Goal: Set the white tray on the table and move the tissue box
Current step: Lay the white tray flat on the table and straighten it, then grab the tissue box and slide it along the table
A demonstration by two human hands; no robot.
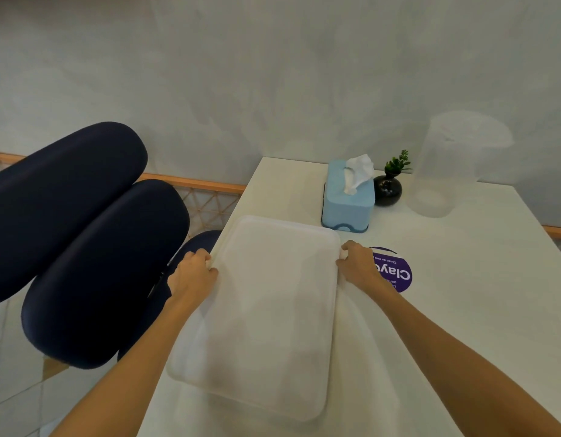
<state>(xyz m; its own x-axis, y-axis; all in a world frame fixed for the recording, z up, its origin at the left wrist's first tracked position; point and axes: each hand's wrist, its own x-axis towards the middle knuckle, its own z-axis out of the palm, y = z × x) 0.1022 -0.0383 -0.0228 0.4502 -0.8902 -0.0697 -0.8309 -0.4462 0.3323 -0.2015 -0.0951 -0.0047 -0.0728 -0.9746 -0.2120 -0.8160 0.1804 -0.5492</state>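
Note:
A large white rectangular tray (266, 313) lies over the left part of the white table (462, 310), its left edge reaching past the table's side. My left hand (194, 272) grips the tray's left rim and my right hand (358, 266) grips its right rim. Just beyond the tray's far right corner stands a light blue tissue box (347, 203) with a white tissue sticking out of the top. Whether the tray rests on the table or hovers just above it, I cannot tell.
A small black vase with a green plant (389, 187) stands right of the tissue box. A clear plastic jug (443, 171) is further right. A round purple sticker (396, 275) lies beside my right hand. Dark blue padded chairs (83, 241) stand left of the table.

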